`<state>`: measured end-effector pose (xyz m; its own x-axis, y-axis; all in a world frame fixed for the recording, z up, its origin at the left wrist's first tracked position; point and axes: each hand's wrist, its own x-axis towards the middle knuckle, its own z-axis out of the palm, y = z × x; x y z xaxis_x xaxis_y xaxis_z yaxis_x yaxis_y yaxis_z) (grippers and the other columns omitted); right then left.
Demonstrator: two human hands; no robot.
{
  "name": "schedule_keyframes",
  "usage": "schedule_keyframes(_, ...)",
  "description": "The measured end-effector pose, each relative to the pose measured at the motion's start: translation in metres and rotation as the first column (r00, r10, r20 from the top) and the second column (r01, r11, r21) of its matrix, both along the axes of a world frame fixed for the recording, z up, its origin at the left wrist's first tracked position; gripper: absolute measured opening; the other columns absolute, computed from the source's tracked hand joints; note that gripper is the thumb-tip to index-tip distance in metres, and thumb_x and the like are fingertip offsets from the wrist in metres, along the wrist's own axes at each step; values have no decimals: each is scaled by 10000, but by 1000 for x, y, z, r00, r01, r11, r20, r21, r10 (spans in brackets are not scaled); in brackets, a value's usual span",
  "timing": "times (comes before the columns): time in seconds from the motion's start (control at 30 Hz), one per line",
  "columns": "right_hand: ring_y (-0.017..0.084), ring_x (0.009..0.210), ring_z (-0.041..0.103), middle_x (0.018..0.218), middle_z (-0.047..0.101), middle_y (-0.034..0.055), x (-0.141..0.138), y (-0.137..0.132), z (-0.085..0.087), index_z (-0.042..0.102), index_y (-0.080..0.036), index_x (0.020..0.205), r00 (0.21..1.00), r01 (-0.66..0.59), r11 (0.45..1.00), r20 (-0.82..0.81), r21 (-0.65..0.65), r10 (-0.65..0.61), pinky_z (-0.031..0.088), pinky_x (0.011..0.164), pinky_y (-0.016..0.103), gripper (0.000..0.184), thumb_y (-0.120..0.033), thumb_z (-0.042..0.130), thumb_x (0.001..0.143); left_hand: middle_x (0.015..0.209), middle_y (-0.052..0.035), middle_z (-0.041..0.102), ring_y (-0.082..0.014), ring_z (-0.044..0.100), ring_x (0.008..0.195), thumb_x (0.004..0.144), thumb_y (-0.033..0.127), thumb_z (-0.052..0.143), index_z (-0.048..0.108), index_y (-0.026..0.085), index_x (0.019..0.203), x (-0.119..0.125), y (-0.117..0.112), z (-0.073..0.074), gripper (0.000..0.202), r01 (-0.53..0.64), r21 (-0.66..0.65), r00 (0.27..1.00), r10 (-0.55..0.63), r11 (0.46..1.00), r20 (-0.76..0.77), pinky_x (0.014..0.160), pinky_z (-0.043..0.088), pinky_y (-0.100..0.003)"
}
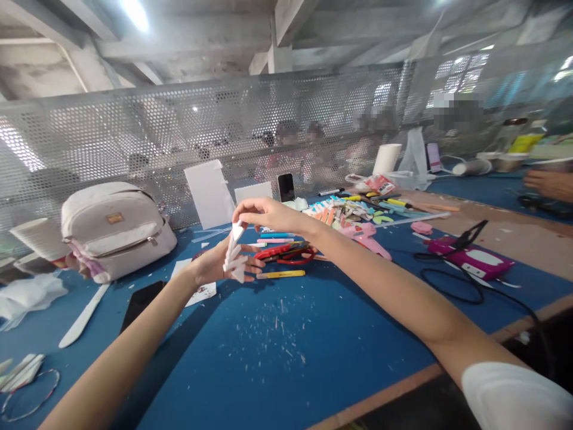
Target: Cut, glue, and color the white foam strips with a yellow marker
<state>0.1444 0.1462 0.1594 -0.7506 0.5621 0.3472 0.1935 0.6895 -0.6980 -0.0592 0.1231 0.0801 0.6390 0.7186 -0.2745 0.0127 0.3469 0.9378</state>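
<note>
A small white piece (234, 258) made of several angular, arrow-like segments stands between my hands above the blue table. My left hand (215, 260) is around it from behind, its thumb side near the top and its fingers stretched out past the piece. From above, my right hand (264, 214) bends its fingertips down and pinches the upper end. What the piece is exactly, I cannot make out. Just to the right of my left fingers lie red-handled scissors (286, 253) and a yellow marker (282, 275) on the table.
A white backpack (117, 227) stands at left, near a white blade-shaped strip (84, 316) and a dark phone (139, 301). A pink glue gun (367, 237), a magenta device (474, 258) with black cable, and a pile of cut pieces lie right. Another person's hand (548, 182) shows far right.
</note>
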Motion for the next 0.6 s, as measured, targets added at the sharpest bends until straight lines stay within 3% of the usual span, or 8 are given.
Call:
schedule_keyframes(0.17, 170, 834, 653, 911, 693, 64, 6, 9, -3, 639, -121, 981, 997, 71, 997, 21, 16, -72, 521, 699, 288, 187, -302, 590, 973, 1093, -62, 656, -164, 660, 886, 994, 449, 582, 609, 164, 1188, -11, 10, -7, 346, -55, 49, 998, 54, 997, 16, 799, 577, -357)
schedule_keyframes(0.27, 194, 917, 672, 1054, 688, 67, 11, 17, -5, 650, -133, 1099, 989, 133, 989, 50, 65, -136, 574, 806, 369, 212, -304, 643, 975, 1090, -61, 652, -156, 656, 866, 994, 437, 586, 603, 164, 1193, -24, 15, -9, 338, -112, 119, 994, 110, 987, 25, 763, 578, -336)
schedule_keyframes(0.4, 237, 1054, 658, 1257, 634, 98, 19, 26, -4, 609, -166, 1257, 967, 236, 966, 69, 109, -244, 576, 889, 446, 312, -330, 627, 992, 1140, -67, 643, -174, 661, 926, 980, 374, 622, 596, 162, 1217, -35, 19, -11, 319, -170, 221, 985, 173, 960, 5, 800, 584, -359)
schedule_keyframes(0.6, 235, 1044, 662, 1253, 637, 98, 22, 31, -6, 609, -164, 1260, 943, 260, 963, 194, 74, -270, 580, 877, 439, 318, -336, 625, 993, 1194, -80, 632, -199, 658, 1000, 972, 359, 636, 594, 158, 1227, -47, 35, -14, 327, -306, 368, 940, 340, 878, -29, 850, 581, -394)
